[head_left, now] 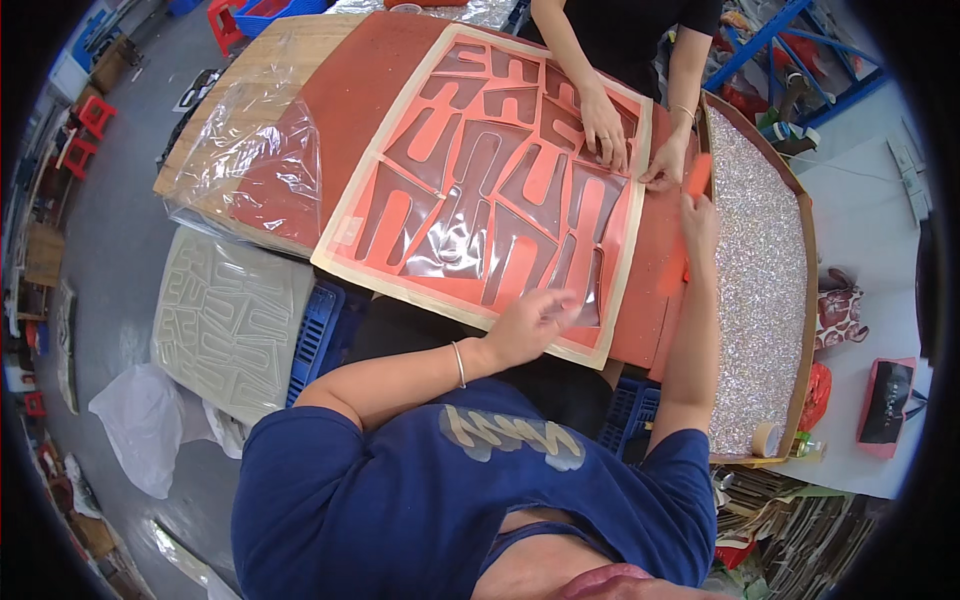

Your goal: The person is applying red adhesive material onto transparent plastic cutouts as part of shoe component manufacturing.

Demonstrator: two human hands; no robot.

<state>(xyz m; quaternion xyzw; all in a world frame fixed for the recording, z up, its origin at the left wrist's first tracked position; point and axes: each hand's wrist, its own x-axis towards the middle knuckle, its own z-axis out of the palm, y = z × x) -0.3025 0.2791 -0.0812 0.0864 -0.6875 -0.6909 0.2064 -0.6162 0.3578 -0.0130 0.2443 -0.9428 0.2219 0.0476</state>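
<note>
My left hand (530, 325) hovers over the near right part of a cream-bordered frame (348, 230) with coral-red backing, its fingers apart and slightly blurred. Dark, glossy cut-out shapes (465, 225) cover the backing. At the table's right side, my right hand (699, 222) is closed around a long orange-red tool (697, 172), smeared by motion, so its kind is unclear. Opposite me, a co-worker in black has one hand (605, 128) on the frame's far right part and another hand (666, 165) beside its right edge.
Clear plastic film (250, 150) drapes the table's left end. Below it a pale sheet with similar outlines (225, 330) lies by a blue crate (318, 335). To the right stands a glittery silver board (760, 300) with a tape roll (766, 440) at its near end.
</note>
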